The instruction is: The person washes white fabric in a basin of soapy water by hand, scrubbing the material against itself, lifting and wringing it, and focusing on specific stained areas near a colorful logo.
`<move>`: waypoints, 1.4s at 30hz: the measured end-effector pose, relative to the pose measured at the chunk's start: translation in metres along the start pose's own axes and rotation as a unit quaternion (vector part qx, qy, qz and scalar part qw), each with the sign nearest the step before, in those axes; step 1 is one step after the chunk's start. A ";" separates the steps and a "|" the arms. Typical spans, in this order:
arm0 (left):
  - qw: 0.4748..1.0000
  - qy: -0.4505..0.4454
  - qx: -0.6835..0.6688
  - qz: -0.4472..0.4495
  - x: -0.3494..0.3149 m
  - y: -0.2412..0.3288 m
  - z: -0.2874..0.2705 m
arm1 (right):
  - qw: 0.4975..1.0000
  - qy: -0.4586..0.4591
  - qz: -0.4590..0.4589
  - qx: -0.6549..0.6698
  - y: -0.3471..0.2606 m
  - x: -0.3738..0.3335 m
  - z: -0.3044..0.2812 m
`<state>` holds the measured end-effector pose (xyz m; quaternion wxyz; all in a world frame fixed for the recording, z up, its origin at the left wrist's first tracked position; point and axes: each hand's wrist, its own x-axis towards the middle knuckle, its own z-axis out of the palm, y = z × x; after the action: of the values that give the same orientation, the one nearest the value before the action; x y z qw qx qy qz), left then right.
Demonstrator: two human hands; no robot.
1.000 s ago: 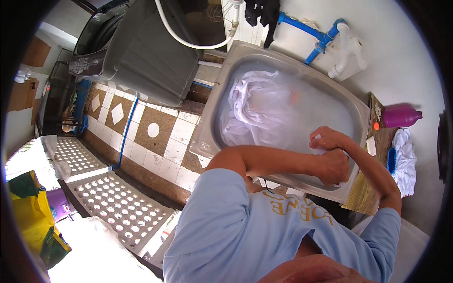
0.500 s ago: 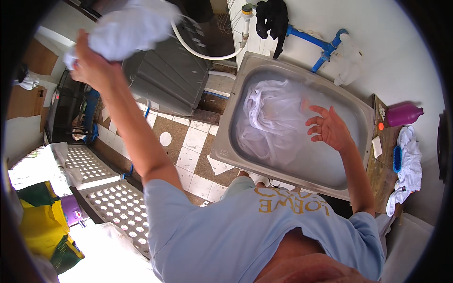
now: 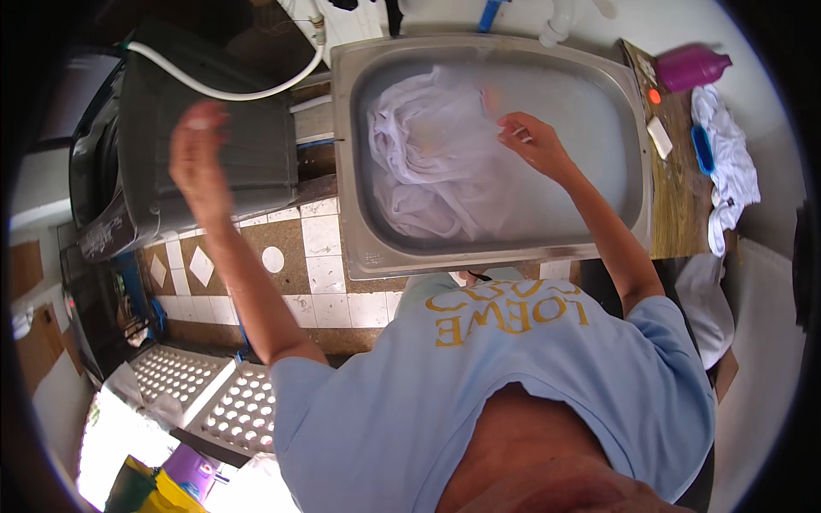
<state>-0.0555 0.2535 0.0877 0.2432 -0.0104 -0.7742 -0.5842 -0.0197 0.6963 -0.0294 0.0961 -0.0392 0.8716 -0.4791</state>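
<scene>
A wide metal sink (image 3: pixel 492 256) holds cloudy water. Soaking at its left side is a bunched white cloth (image 3: pixel 428 128), partly under the surface. My right hand (image 3: pixel 537 145) hovers over the water just right of the cloth, its fingers loosely bent, with no cloth in them. Off to the left, my left hand (image 3: pixel 201 162) is raised over a dark grey plastic machine casing (image 3: pixel 256 154) that looks like a washing machine. That hand is smeared by motion, but its fingers look apart and nothing shows in them.
On a wooden board (image 3: pixel 680 201) right of the sink are a white bar (image 3: pixel 659 138), a blue brush (image 3: pixel 702 150), a purple bottle (image 3: pixel 693 67) and a crumpled white cloth (image 3: pixel 729 162). A white hose (image 3: pixel 222 94) arches over the machine. Perforated panels (image 3: pixel 239 410) stand lower left.
The white cloth my left hand held up is gone from it and out of sight. My right hand's fingers have curled in from a spread pose. The view has shifted, showing more of the grey machine.
</scene>
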 end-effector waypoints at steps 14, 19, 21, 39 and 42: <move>0.930 -0.241 0.278 -0.020 -0.109 -0.053 0.145 | 0.984 0.144 -0.050 -0.088 0.027 0.042 0.049; 0.947 -0.162 0.278 -0.020 -0.123 -0.068 0.161 | 0.983 0.172 0.057 -0.029 0.027 0.066 0.051; 0.971 -0.124 0.186 -0.089 -0.126 -0.076 0.164 | 0.982 0.177 0.040 -0.049 0.042 0.075 0.051; 0.712 -0.161 -0.565 -0.385 -0.113 -0.085 0.142 | 0.966 0.139 -0.041 0.216 0.082 0.091 0.021; 0.744 -0.118 -0.498 -0.430 -0.121 -0.104 0.152 | 0.969 0.132 -0.036 0.207 0.083 0.090 0.018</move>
<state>-0.0356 0.3916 -0.0828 -0.1671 0.1347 -0.3180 -0.9235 -0.1023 0.7109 -0.1204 -0.0309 0.0140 0.7566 -0.6530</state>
